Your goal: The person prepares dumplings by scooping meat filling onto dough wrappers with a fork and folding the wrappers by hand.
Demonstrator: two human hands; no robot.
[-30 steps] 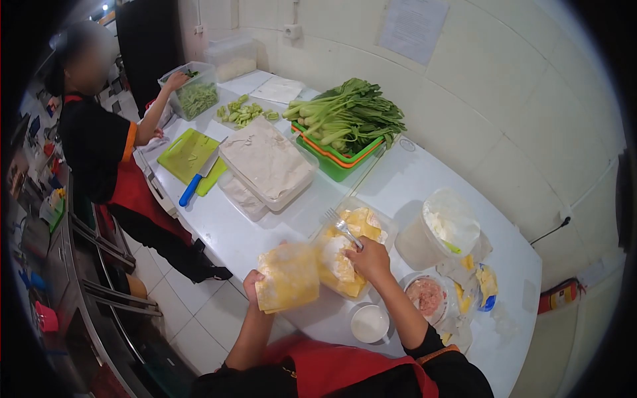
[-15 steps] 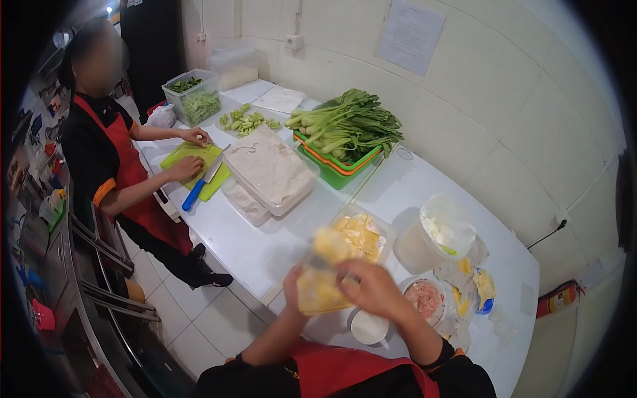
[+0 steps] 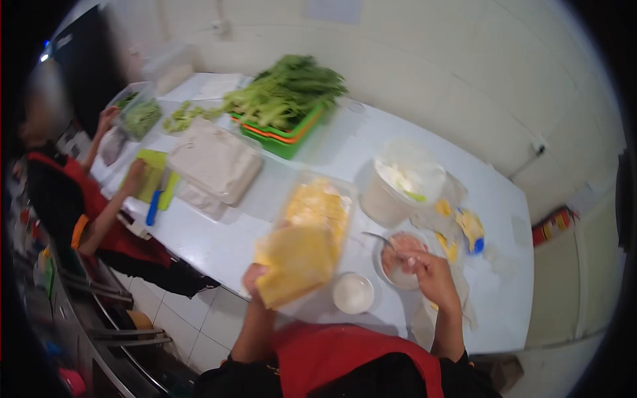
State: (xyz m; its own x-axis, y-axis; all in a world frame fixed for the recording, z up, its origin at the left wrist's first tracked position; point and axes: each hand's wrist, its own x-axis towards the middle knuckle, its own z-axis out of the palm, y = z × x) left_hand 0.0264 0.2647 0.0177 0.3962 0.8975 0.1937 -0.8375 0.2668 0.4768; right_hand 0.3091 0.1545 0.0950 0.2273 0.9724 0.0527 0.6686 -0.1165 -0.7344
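My left hand (image 3: 254,280) grips a stack of square yellow dough wrappers (image 3: 296,264), tilted above the table's front edge. My right hand (image 3: 426,265) is closed over a white bowl (image 3: 398,281) of pink minced meat (image 3: 397,263). A thin metal utensil (image 3: 378,237) runs from its fingers past the bowl's rim; whether it is a spoon or a spreader cannot be made out. Behind the stack lies a clear tray (image 3: 350,199) of folded yellow pieces (image 3: 320,203). A small white bowl (image 3: 353,293) stands between my hands.
A white-lined bucket (image 3: 391,196) and crumpled packaging (image 3: 470,229) lie at the right. Leafy greens (image 3: 288,89) fill stacked baskets (image 3: 285,146) at the back. A cloth-covered container (image 3: 215,156) stands left of centre. A co-worker (image 3: 73,205) works beside a green board (image 3: 152,172) with a blue-handled knife (image 3: 154,207).
My right hand has moved right, from the wrappers to the meat bowl. My left hand has shifted left with the stack. The view has turned right, and the co-worker's hand has reached the vegetable tub.
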